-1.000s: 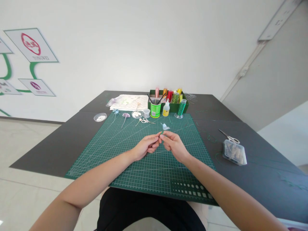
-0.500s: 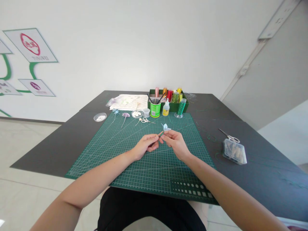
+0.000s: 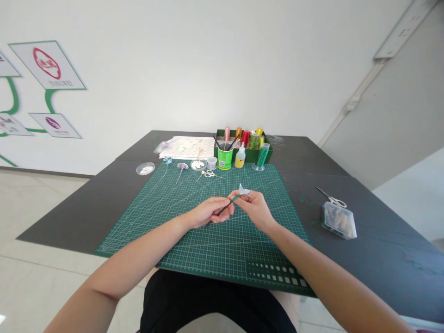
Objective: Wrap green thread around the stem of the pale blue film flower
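Observation:
My left hand (image 3: pixel 208 212) is closed round a thin dark stem (image 3: pixel 223 209), whose lower end sticks out past the palm toward me. Its upper stretch, between the two hands, is green. My right hand (image 3: pixel 258 210) pinches at the upper part of this stem, thumb and fingers together just below a small pale blue flower (image 3: pixel 243 190). The flower tips up to the right over the right fingertips. Both hands hover over the green cutting mat (image 3: pixel 180 245). What exactly lies between the right fingertips is hidden.
Small scissors (image 3: pixel 212 174), a purple flower (image 3: pixel 182 166) and a blue flower (image 3: pixel 167 160) lie on the mat. Behind stand a green can (image 3: pixel 225 159), a glue bottle (image 3: pixel 240 156), a green thread spool (image 3: pixel 262 156) and a thread box (image 3: pixel 272 155). A clear plastic box (image 3: pixel 339 221) sits right.
The blue flower has turned and moved slightly right and down. More of the dark stem now shows below my left hand, whose fingers have shifted a little.

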{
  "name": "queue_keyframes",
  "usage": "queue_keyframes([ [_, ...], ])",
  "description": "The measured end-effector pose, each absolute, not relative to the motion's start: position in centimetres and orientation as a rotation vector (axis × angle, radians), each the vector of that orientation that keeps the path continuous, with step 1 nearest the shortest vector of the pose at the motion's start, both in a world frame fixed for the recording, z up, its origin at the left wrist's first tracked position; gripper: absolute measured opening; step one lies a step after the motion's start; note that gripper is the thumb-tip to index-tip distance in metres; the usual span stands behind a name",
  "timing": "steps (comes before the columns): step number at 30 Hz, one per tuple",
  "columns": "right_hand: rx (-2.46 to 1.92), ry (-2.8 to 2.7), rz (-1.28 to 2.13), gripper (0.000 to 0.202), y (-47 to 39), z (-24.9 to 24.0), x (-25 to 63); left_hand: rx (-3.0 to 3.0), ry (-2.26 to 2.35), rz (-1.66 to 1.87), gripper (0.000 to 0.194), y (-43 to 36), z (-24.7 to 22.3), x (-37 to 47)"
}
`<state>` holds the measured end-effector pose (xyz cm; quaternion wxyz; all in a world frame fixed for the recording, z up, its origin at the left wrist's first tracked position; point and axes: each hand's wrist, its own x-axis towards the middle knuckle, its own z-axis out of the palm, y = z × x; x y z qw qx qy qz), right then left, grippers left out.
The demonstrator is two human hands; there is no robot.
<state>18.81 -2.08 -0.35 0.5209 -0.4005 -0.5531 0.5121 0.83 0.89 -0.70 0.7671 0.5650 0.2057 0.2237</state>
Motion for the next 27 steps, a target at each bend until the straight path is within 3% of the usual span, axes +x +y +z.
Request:
queue_keyframes([
  [13,-0.985,-1.300,1.220,0.021,-2.29,0.03,18.94,1.242,0.462,0.556,0.040,0.62,-0.78,0.73],
  [22,-1.040,-1.281,1.181,0.038,-1.93,-0.41,19.15,1.236,0.487,0.724,0.043,0.79,-0.97,1.31],
  [27,-1.087,-1.315,1.144,0.041,-1.81,-0.59,19.26,1.125,0.495,0.644,0.037,0.86,-0.53,1.05],
])
